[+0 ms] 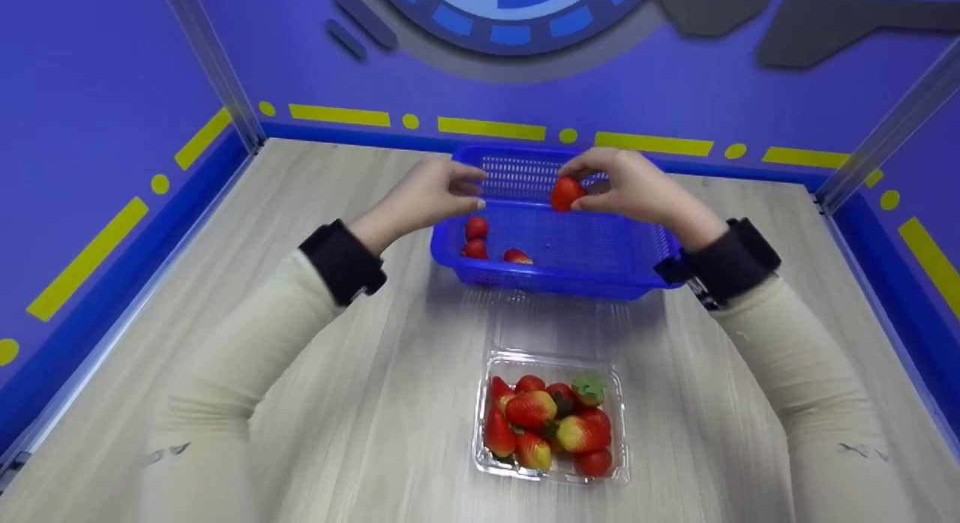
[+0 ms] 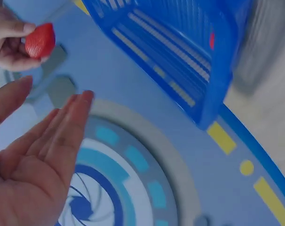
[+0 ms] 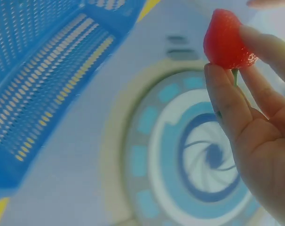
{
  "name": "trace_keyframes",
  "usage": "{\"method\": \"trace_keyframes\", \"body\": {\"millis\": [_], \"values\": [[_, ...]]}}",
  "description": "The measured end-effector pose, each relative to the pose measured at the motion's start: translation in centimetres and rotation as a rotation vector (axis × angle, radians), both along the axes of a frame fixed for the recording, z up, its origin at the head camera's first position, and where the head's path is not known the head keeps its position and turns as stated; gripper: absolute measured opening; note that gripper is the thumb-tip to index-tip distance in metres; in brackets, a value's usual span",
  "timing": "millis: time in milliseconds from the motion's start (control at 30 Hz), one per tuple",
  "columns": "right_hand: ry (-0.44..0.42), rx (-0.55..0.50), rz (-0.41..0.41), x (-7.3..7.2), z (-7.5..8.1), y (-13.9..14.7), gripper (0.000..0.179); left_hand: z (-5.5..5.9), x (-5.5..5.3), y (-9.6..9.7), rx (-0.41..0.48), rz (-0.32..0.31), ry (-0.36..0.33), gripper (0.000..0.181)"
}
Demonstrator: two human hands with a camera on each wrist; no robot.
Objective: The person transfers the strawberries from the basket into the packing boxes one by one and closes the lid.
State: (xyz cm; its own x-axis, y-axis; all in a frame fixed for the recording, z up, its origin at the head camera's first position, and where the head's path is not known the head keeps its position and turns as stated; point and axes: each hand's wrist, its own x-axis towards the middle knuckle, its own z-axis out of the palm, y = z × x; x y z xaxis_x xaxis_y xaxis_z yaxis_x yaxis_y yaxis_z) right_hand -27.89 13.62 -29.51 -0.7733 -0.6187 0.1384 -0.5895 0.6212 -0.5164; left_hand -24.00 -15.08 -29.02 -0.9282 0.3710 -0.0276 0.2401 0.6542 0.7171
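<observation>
From right wrist only, strawberry (image 3: 225, 40) shows stem (image 3: 235, 76).

Blue walls (image 1: 300, 73), pale wood-grain tabletop (image 1: 360, 425)

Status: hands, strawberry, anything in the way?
Right hand pinches strawberry, clear of basket. Left hand holds nothing. No obstruction visible around strawberry.

I can read no words, numbers or brands in my three views. In the head view, dark marks (image 1: 178, 449) on the left sleeve (image 1: 225, 403), at eight o'clock, and dark strokes (image 1: 853, 450) on the right sleeve (image 1: 802, 380), at four o'clock, are too small and blurred for me to make out.
</observation>
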Motion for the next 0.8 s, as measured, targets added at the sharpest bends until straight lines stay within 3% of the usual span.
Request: {"method": "trace_keyframes", "body": {"millis": [200,400,633,800], "values": [[0.126,0.031,0.153,5.4,-0.7,0.6,0.034,-1.0,5.0,0.0,0.063,-0.039,-0.072,0.045],[0.213,0.029,0.311,10.2,-2.4,1.8,0.035,-3.1,8.7,0.1,0.078,-0.050,-0.073,0.039],[0.158,0.041,0.385,14.2,-5.8,3.3,0.036,-7.0,11.5,0.0,0.102,-0.021,-0.197,0.035],[0.073,0.059,0.403,16.1,-8.1,4.3,0.035,-10.1,12.4,-0.5,0.123,0.007,-0.298,0.036]]}}
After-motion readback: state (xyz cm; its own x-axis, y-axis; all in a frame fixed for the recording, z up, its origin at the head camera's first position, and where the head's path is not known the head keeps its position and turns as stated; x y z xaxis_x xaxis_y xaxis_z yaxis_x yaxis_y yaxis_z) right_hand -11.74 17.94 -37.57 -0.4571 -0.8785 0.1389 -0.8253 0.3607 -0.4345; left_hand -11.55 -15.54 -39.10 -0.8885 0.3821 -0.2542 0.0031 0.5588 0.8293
